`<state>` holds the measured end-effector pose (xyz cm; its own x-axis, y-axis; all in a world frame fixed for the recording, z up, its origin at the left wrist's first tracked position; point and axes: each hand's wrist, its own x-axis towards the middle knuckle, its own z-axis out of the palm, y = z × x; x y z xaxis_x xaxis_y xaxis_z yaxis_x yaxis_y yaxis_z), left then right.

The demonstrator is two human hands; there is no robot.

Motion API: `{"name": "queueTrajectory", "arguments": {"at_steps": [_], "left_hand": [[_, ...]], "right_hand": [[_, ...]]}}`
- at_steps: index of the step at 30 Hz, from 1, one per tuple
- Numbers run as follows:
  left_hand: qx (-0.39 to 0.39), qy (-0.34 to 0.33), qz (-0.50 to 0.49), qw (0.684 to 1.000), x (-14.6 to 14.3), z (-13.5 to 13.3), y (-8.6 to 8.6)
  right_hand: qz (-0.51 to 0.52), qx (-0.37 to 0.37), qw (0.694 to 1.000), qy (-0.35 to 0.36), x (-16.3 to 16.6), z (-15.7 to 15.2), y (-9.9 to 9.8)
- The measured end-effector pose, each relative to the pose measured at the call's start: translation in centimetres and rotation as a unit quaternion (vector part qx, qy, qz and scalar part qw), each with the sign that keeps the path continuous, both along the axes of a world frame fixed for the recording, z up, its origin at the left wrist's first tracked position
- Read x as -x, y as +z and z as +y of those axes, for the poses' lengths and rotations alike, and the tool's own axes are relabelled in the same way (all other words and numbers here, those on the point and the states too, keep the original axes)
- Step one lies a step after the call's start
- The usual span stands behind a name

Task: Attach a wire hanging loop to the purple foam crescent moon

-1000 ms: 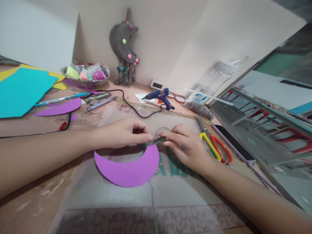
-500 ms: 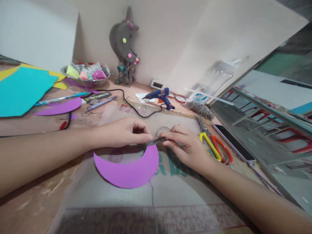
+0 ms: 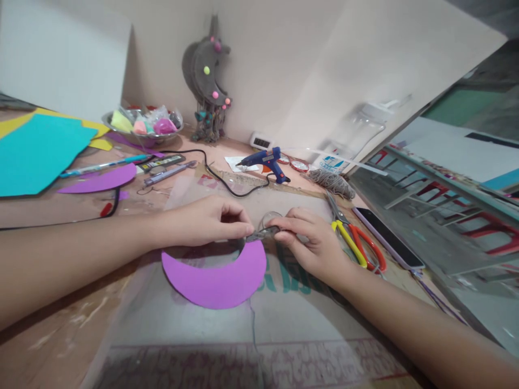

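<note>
A purple crescent cutout (image 3: 214, 283) is held low over the plastic-covered work surface, its right tip up at my fingers. My left hand (image 3: 211, 219) is closed, thumb and fingertips pinching that tip where grey yarn (image 3: 261, 234) lies across it. My right hand (image 3: 310, 237), just right of the tip, pinches the yarn between thumb and fingers. Beyond the fingertips stands a thin loop of the yarn. Below the crescent, a thin strand trails toward the front. My left hand partly hides the crescent's left tip.
A blue glue gun (image 3: 267, 161) with a black cord stands behind my hands. Scissors (image 3: 357, 237) and a phone (image 3: 389, 237) lie at right, near a grey yarn bundle (image 3: 332, 183). Turquoise sheet (image 3: 40, 154), pens and a bowl (image 3: 141, 135) are at left. A decorated crescent (image 3: 211, 75) stands behind.
The crescent has shifted slightly right and tilted a little, its left tip now behind my left wrist. Both hands stay almost in place, still pinching.
</note>
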<state>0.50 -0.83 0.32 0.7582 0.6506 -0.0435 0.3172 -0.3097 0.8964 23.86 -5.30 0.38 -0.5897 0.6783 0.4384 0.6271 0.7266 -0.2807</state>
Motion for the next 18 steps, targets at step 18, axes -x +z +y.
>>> {"name": "queueTrajectory", "arguments": {"at_steps": [18], "left_hand": [[-0.013,0.004,0.005,1.0,0.01,-0.13,0.02]], "right_hand": [[-0.05,-0.033,0.998,0.0,0.21,-0.2,0.21]]}}
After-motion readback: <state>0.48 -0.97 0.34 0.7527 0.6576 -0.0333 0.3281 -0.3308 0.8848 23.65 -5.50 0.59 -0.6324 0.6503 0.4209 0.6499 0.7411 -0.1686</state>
